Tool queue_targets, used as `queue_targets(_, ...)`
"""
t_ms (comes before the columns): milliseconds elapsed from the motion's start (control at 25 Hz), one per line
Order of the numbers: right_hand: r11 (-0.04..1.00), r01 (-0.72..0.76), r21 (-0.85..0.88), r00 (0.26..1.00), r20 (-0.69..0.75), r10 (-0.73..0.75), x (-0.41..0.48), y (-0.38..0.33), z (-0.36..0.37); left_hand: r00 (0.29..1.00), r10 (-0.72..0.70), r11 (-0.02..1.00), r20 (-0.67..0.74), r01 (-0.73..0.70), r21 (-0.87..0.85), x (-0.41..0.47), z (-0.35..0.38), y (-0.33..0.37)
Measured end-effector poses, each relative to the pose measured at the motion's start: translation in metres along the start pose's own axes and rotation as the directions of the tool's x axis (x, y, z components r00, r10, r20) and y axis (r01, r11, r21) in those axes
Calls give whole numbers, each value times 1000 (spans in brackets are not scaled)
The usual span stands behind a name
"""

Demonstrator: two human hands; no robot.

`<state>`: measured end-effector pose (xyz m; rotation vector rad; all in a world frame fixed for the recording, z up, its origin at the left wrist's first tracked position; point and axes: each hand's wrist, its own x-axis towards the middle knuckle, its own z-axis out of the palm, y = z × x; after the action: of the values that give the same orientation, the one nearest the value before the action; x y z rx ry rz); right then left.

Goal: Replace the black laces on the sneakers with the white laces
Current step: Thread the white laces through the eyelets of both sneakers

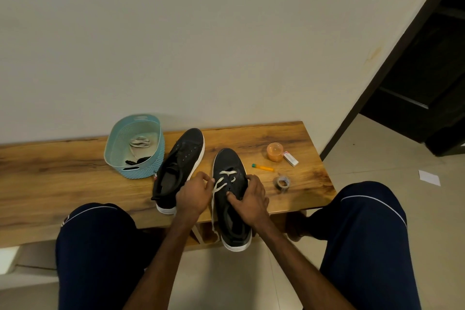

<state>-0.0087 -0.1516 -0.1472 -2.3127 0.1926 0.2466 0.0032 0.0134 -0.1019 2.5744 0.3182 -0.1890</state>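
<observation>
Two black sneakers with white soles lie on a wooden bench. The right sneaker (229,163) has a white lace (221,182) threaded through its front eyelets, with a loose end hanging over the bench edge. My left hand (193,194) pinches that lace at the sneaker's left side. My right hand (251,199) grips the sneaker's right side, thumb on the tongue area. The left sneaker (181,158) has no lace and lies beside it. A teal basket (151,166) holds another white lace (140,143) and black laces (137,160).
To the right of the sneakers on the bench (50,178) are an orange jar (275,151), a small white box (290,158), an orange pen (263,167) and a tape roll (282,182). My knees flank the bench front. A dark doorway is at right.
</observation>
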Motion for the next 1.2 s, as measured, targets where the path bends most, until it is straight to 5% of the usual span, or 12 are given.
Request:
queue_targets(320, 998, 8, -54, 1000, 9, -8, 3, 0, 2, 989, 144, 981, -30, -139, 139, 12, 13, 6)
queue_targets(400, 998, 16, -64, 1000, 11, -15, 3, -1, 1, 995, 93, 990, 41, -89, -111, 19, 8, 7)
queue_targets(480, 998, 24, -62, 1000, 7, -24, 3, -1, 1, 988, -23, 829, 153, 104, -549, 21, -4, 12)
queue_targets(600, 997, 43, -68, 999, 15, -42, 3, -4, -1, 973, -108, 564, 206, 231, -793, 17, -29, 17)
queue_targets(800, 942, 327, 77, 937, -156, -312, -6, -38, -15, 996, 5, 322, 90, 84, -943, 9, -60, 17)
queue_targets(1000, 869, 364, 335, 904, 98, -416, -33, -85, -16, 979, 173, 97, 110, 95, -991, 0, -71, 14)
queue_targets(1200, 838, 427, 340, 878, 64, -474, -38, -84, -10, 996, 91, -4, 15, 16, -1000, 0, -91, 8)
